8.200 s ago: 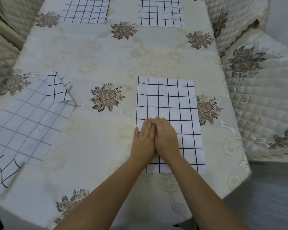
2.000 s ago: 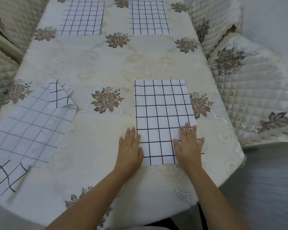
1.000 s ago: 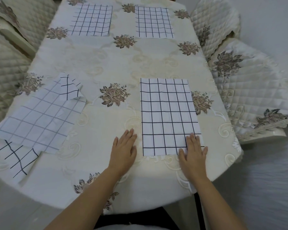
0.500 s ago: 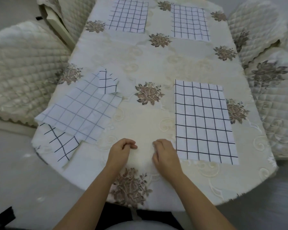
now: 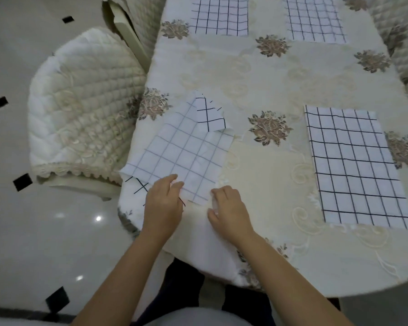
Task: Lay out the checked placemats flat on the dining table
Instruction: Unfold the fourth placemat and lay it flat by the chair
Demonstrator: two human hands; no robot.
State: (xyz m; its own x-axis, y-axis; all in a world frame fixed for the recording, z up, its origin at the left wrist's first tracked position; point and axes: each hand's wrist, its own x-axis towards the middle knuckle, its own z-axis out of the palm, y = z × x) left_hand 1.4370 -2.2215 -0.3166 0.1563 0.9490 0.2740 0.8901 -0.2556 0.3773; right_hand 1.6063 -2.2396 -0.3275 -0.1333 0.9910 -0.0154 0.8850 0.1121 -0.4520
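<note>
left hand [image 5: 163, 203] seemingly pinching crumpled placemat [image 5: 186, 158] | right hand [image 5: 229, 208] curled, maybe empty | risk: off-bench corner drags it down

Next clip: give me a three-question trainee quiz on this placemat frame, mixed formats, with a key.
1. True or false: the crumpled white checked placemat at the table's left edge lies fully flat.
2. How many white checked placemats already lie flat on the cream floral tablecloth? A) one B) two C) three
3. Fill in: the left hand and right hand are both at the crumpled placemat's ____ edge.

Key: 1 false, its far corner is folded over; 2 C, near-right placemat, far-left placemat, far-right placemat; 3 near.
</note>
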